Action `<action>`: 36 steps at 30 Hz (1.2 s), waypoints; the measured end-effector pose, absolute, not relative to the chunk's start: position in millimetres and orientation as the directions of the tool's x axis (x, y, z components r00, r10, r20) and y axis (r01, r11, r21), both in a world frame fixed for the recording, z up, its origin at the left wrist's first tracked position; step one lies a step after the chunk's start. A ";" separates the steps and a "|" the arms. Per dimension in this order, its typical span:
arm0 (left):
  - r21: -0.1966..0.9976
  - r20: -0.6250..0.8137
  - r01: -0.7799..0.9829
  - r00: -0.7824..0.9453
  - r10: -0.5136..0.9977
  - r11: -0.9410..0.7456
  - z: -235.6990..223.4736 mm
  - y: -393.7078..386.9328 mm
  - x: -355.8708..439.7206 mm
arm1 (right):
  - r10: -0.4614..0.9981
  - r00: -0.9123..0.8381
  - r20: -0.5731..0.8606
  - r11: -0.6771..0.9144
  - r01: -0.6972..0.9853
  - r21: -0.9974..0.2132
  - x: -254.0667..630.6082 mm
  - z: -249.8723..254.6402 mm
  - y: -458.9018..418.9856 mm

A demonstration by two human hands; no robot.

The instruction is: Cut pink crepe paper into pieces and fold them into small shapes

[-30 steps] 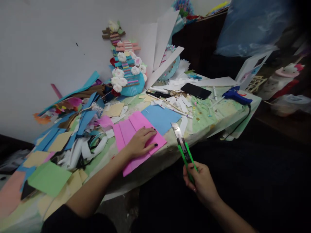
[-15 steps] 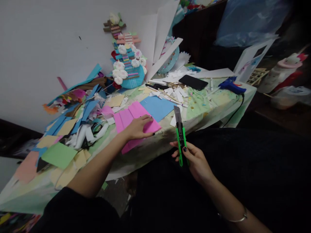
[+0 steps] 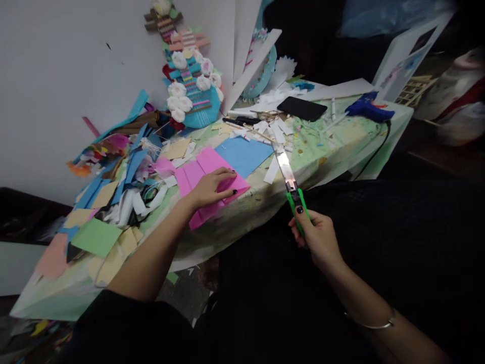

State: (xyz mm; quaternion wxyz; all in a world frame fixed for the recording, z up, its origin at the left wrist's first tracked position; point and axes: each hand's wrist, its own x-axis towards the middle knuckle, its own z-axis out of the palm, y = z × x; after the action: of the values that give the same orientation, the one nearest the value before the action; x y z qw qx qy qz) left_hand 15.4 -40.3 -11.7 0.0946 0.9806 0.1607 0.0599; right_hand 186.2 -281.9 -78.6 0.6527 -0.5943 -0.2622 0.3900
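Note:
My left hand (image 3: 213, 189) lies on a folded pink paper (image 3: 189, 178) at the table's front edge, fingers stretched out and pressing it down. Part of the pink paper hangs over the edge. Just beyond it lies a blue paper sheet (image 3: 244, 153). My right hand (image 3: 316, 232) is closed around a green box cutter (image 3: 293, 194), its thumb on the handle. The long metal blade is out and points up and away, to the right of the blue sheet. The box cutter is held apart from the pink paper.
Paper scraps (image 3: 129, 202) and a green paper square (image 3: 95, 237) cover the table's left side. Behind stands a turquoise paper guitar (image 3: 200, 108) with white flowers. A black phone (image 3: 302, 108) and a blue glue gun (image 3: 369, 107) with a cable lie to the right.
My right hand has moved right with the box cutter, and far more blade sticks out of the handle now. My left hand stays on the pink paper. The view has shifted slightly.

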 end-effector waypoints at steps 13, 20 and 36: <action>0.168 0.095 0.284 0.948 0.302 -0.944 -10.1 -40.8 18.3 | 0.934 0.353 0.061 -0.137 0.508 -0.850 210.3 -54.4 -315.2; 0.152 0.095 0.296 0.945 0.312 -0.943 -8.3 -44.0 19.7 | 0.924 0.338 0.179 -0.112 0.686 -0.719 211.3 -36.3 -331.1; 0.162 0.097 0.259 0.956 0.276 -0.952 -9.9 -39.7 18.4 | 0.907 0.348 0.238 -0.101 0.728 -0.678 196.6 -48.5 -320.5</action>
State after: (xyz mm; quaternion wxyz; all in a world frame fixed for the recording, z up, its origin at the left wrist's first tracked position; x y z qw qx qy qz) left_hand 18.4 -39.7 -9.9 0.0738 0.9862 0.1356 0.0596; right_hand 196.6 -320.5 -48.5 0.3712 -0.7323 -0.5581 0.1203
